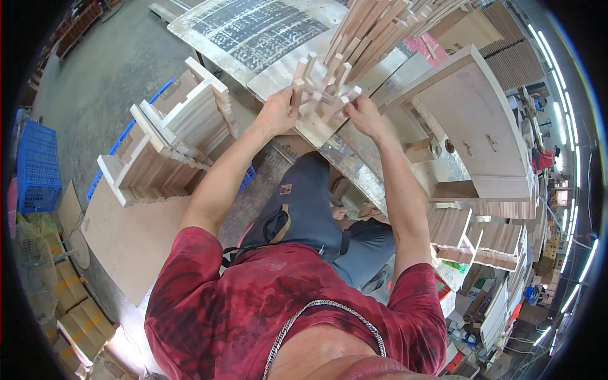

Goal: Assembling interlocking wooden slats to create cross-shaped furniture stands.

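At the edge of the workbench (272,82), a cluster of short pale wooden strips (324,95) stands between my two hands, some crossing each other. My left hand (278,111) is closed around an upright wooden strip (297,88) on the left side of the cluster. On the other side, my right hand (365,116) pinches the end of a wooden strip (350,96); its fingertips are partly hidden. A large bundle of long wooden sticks (373,38) lies just beyond, fanning toward the far side.
Stacked cut wooden boards (171,164) stand on a sheet (133,234) to my left. A tall wooden panel structure (481,120) rises at the right, with stacked wood pieces (487,237) below it. A blue plastic crate (38,164) sits on the floor at far left.
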Action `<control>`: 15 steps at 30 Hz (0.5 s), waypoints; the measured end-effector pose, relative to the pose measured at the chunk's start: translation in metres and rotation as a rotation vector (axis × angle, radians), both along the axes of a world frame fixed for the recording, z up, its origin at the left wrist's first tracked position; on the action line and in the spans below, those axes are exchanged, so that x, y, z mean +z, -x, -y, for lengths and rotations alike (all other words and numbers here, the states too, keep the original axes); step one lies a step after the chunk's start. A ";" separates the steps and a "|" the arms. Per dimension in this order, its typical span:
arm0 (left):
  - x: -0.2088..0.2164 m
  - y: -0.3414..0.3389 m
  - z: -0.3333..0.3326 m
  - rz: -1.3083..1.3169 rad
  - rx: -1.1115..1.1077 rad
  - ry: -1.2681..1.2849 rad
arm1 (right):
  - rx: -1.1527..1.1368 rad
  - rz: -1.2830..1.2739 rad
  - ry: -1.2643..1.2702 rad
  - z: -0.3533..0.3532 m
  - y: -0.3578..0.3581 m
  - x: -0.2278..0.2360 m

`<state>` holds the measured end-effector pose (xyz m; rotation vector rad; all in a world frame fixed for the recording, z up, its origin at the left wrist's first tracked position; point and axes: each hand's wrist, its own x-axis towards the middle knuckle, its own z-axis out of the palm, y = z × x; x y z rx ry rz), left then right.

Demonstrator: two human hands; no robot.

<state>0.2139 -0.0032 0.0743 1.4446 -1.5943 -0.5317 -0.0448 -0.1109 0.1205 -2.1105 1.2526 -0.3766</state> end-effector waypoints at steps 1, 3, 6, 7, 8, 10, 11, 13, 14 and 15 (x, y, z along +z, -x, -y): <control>0.002 -0.001 -0.008 0.004 -0.001 -0.017 | -0.001 0.004 -0.017 -0.008 -0.004 0.002; 0.014 0.002 -0.022 -0.052 -0.031 0.137 | 0.032 -0.008 -0.022 -0.027 -0.004 0.012; 0.025 0.021 -0.020 0.018 0.161 0.071 | 0.108 0.289 0.413 -0.045 -0.012 0.003; 0.020 0.018 -0.017 0.023 0.154 0.069 | 0.101 0.292 0.412 -0.050 -0.018 0.004; 0.009 0.012 -0.012 -0.032 0.114 0.023 | -0.015 0.197 0.335 -0.054 -0.025 0.006; -0.002 0.010 -0.005 -0.081 0.065 -0.016 | -0.138 0.106 0.266 -0.058 -0.031 0.003; -0.008 0.011 -0.005 -0.102 0.074 0.055 | -0.163 0.159 0.297 -0.061 -0.031 -0.004; -0.004 0.017 -0.008 -0.124 0.068 0.118 | -0.205 0.210 0.324 -0.065 -0.028 -0.015; -0.002 0.019 -0.008 -0.096 0.076 0.097 | -0.219 0.217 0.316 -0.065 -0.027 -0.019; 0.002 0.018 -0.009 -0.062 0.090 0.078 | -0.228 0.229 0.307 -0.065 -0.032 -0.020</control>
